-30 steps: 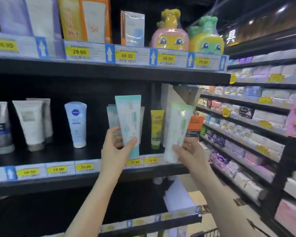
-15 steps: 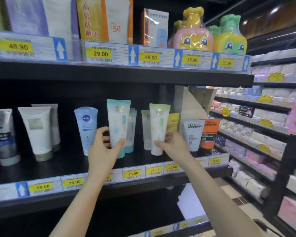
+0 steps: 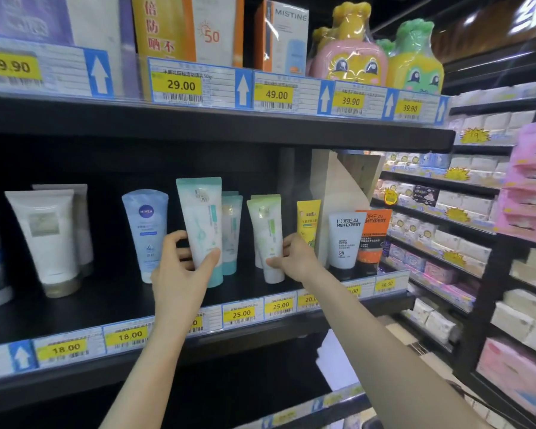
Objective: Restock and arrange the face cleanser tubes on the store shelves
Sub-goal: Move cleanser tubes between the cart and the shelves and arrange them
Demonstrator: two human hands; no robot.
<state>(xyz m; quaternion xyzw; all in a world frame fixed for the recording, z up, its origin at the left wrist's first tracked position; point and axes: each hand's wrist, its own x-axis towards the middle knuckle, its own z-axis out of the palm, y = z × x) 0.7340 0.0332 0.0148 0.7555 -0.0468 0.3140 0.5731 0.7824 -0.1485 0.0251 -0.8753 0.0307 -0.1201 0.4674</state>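
Setting both tubes down: left hand [image 3: 180, 274] gripped teal tube [image 3: 203, 224], right hand [image 3: 294, 258] pinched green tube [image 3: 268, 236]. Both had dropped from mid-air onto middle shelf [image 3: 112, 301], fronting same-colour rows; release next, probably.

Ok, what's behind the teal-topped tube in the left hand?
Behind the teal-topped tube stand matching teal tubes, partly visible to its right. How many more are farther back is hidden.

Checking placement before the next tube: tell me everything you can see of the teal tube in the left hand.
The teal tube is a soft plastic squeeze tube, white with a teal crimped top and teal cap. It stands cap-down, leaning slightly, at the shelf front. The left hand grips its lower part. Its print is blurred.
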